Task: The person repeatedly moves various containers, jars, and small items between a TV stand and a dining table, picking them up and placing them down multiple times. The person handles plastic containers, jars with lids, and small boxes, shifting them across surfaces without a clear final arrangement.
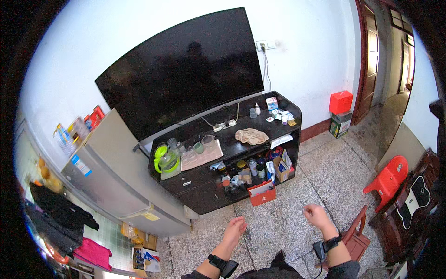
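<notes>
My left hand [235, 229] hangs over the speckled floor with its fingers loosely apart and holds nothing. My right hand [316, 215] is curled into a loose fist, also with nothing in it. Both wrists carry black bands. The hands are in front of a black TV cabinet [204, 186]. Nearest to them is a red box [262, 193] at the cabinet's foot. A beige cloth [251, 136] lies on the cabinet top, and a large dark television [186, 69] is on the wall behind.
A green-lidded kettle [167, 160] and cups on a tray [203, 156] stand on the cabinet's left part. A grey refrigerator [116, 172] stands left. A red plastic chair [390, 179] and dark wooden furniture [409, 209] are right. A red box on a carton [340, 114] sits by a brown door [369, 56].
</notes>
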Available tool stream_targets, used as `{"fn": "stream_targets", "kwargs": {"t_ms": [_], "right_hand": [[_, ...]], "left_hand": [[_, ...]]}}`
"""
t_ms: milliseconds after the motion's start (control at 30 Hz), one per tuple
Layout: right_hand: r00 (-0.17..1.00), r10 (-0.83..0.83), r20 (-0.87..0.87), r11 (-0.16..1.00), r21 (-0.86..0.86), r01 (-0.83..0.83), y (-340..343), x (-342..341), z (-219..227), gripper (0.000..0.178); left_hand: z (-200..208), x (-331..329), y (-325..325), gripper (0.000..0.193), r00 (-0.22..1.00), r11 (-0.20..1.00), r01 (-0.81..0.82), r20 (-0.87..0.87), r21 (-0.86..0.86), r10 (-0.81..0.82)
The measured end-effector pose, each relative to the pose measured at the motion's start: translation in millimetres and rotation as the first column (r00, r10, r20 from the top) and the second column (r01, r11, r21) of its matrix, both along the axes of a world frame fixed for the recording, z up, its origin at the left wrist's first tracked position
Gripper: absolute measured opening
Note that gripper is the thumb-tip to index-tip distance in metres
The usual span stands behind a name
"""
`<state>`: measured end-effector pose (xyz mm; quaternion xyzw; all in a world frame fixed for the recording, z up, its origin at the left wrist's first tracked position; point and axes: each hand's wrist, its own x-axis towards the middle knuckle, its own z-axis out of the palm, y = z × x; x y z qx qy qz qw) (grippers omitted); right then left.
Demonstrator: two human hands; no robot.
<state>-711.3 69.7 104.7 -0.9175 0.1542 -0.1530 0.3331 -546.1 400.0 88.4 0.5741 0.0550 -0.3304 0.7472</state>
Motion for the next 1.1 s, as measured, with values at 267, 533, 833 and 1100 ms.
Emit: {"fn": "stream_targets", "kwargs": {"t_ms": [267, 533, 833, 1100], "right_hand": [[1.0, 0.028, 0.006, 0.998, 0.054, -0.028, -102, 151, 10, 0.021], [0.996, -0.083, -0.035, 0.993, 0.083, 0.086, -214, 307, -12, 0.02], [0.941, -0.326, -0.09, 0.937, 0.104, 0.335, -342, 481, -42, 0.022], [0.898, -0.435, -0.062, 0.893, -0.161, 0.421, -399, 600, -78, 0.027]], "left_hand": [[15, 107, -93, 0.022, 0.999, 1.0, 0.017, -0.039, -0.018, -0.017], [-14, 272, -198, 0.021, 1.0, 0.998, -0.018, -0.022, -0.059, 0.017], [-4, 428, -283, 0.021, 0.999, 0.999, 0.039, 0.008, 0.028, -0.039], [-18, 461, -289, 0.021, 0.986, 0.985, -0.115, -0.106, 0.13, 0.129]]}}
